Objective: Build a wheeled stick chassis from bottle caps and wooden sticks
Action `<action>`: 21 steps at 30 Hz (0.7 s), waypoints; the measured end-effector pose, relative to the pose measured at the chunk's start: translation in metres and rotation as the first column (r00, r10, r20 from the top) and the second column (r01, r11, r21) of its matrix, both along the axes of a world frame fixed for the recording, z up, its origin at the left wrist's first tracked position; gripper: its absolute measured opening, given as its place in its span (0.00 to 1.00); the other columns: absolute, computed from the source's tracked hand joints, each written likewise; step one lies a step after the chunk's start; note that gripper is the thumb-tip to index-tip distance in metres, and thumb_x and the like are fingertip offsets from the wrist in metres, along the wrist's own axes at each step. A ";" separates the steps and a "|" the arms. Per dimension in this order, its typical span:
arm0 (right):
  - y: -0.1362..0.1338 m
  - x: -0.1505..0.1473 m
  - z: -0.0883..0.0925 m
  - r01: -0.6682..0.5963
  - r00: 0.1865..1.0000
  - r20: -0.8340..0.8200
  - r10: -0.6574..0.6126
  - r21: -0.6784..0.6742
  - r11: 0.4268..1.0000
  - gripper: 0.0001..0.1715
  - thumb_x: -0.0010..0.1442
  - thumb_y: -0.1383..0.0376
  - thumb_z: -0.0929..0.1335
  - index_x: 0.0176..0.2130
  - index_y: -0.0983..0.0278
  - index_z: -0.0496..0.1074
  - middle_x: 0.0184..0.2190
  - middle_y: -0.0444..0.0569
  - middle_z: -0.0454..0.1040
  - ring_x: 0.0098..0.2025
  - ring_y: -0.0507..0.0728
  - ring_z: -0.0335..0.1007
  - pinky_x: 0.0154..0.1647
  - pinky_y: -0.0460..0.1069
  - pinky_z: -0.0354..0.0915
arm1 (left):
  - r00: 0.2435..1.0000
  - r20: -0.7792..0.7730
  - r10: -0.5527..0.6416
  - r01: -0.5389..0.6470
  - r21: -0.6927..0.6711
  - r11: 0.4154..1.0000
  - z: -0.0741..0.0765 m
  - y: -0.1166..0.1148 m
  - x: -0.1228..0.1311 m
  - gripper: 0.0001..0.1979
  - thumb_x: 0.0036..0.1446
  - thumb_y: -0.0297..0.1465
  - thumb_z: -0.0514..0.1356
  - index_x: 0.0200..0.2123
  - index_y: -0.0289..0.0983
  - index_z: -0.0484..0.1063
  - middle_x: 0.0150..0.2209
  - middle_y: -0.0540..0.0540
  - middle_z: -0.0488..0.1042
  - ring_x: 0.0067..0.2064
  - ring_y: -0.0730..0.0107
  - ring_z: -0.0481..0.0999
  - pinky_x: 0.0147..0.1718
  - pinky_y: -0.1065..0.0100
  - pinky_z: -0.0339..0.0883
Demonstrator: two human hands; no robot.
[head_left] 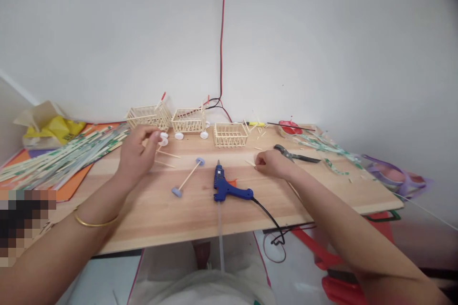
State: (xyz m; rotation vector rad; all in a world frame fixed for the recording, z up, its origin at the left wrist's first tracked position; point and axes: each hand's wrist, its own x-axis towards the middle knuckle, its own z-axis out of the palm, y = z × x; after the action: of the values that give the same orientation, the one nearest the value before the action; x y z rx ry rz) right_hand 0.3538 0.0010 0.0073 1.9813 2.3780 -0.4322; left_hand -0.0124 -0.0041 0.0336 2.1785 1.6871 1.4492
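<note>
My left hand (138,152) hovers at the left of the table, fingers loosely curled and thumb apart. Its fingertips are close to a white wheel (163,139); whether they touch it is unclear. Between finger and thumb of my right hand (272,164) is a thin wooden stick (250,163). A blue hot glue gun (222,186) lies between the hands, its nozzle pointing away from me. To its left rests a wooden axle (189,175) with a pale blue wheel at each end. Beyond stands a small stick basket (231,135) without visible wheels.
Two stick carts (148,115) with red handles stand by the wall. Wrapped sticks (71,157) lie at left beside a yellow bag (57,129). Pliers (296,155), a red dish (289,127) and wrapper scraps (329,145) are at right. The gun's black cord (272,217) crosses the front edge.
</note>
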 end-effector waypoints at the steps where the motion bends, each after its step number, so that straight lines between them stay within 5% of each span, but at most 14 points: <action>1: 0.001 -0.001 -0.001 -0.007 1.000 0.013 0.007 -0.012 1.000 0.05 0.50 0.67 0.67 0.27 0.65 0.74 0.26 0.48 0.76 0.29 0.54 0.71 0.26 0.45 0.57 | 0.999 -0.004 -0.045 0.045 -0.011 0.999 0.001 -0.002 0.009 0.09 0.60 0.36 0.53 0.36 0.39 0.69 0.35 0.48 0.73 0.40 0.66 0.71 0.43 0.65 0.62; 8: 0.008 -0.017 -0.001 -0.030 0.993 0.116 0.029 -0.001 1.000 0.09 0.46 0.69 0.67 0.31 0.66 0.74 0.31 0.55 0.77 0.34 0.59 0.72 0.26 0.46 0.55 | 0.906 -0.086 -0.414 0.405 -0.106 0.908 -0.005 -0.020 0.079 0.08 0.61 0.34 0.53 0.35 0.37 0.69 0.36 0.45 0.73 0.39 0.68 0.71 0.41 0.67 0.64; 12: 0.009 -0.022 -0.002 -0.058 0.989 0.133 0.060 -0.019 0.998 0.03 0.45 0.69 0.67 0.25 0.65 0.73 0.28 0.54 0.76 0.31 0.59 0.71 0.25 0.46 0.54 | 0.815 -0.152 -0.559 0.540 -0.149 0.828 -0.011 -0.022 0.093 0.08 0.62 0.33 0.52 0.36 0.36 0.69 0.38 0.43 0.72 0.42 0.68 0.70 0.42 0.67 0.64; 18: 0.006 -0.032 0.013 -0.061 0.997 0.054 0.057 0.090 0.994 0.05 0.51 0.67 0.64 0.29 0.65 0.70 0.29 0.52 0.74 0.32 0.56 0.69 0.27 0.47 0.55 | 0.912 -0.126 -0.389 0.371 -0.150 0.917 0.004 0.001 0.054 0.09 0.60 0.33 0.53 0.32 0.37 0.71 0.35 0.45 0.74 0.39 0.67 0.71 0.41 0.66 0.63; 20: 0.006 -0.046 0.022 -0.100 0.985 -0.125 0.116 0.121 0.988 0.06 0.55 0.66 0.62 0.32 0.63 0.68 0.29 0.47 0.72 0.30 0.53 0.67 0.29 0.45 0.57 | 0.957 -0.014 -0.291 0.285 -0.157 0.945 0.006 0.007 0.041 0.09 0.58 0.35 0.55 0.33 0.37 0.72 0.34 0.46 0.75 0.37 0.68 0.71 0.39 0.67 0.64; 21: 0.006 -0.056 0.026 -0.139 0.925 -0.339 0.171 0.117 0.983 0.06 0.56 0.65 0.62 0.33 0.63 0.67 0.28 0.45 0.71 0.30 0.51 0.66 0.29 0.45 0.58 | 0.966 0.066 -0.252 0.260 -0.176 0.950 0.004 0.009 0.038 0.10 0.57 0.36 0.56 0.33 0.37 0.73 0.33 0.46 0.75 0.36 0.68 0.71 0.38 0.67 0.64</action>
State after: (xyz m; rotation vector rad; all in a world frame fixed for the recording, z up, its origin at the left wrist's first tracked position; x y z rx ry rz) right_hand 0.2979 0.0072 0.0337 1.8628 2.7862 -0.7362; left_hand 0.0255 0.0053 0.0372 2.1532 1.3983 1.2142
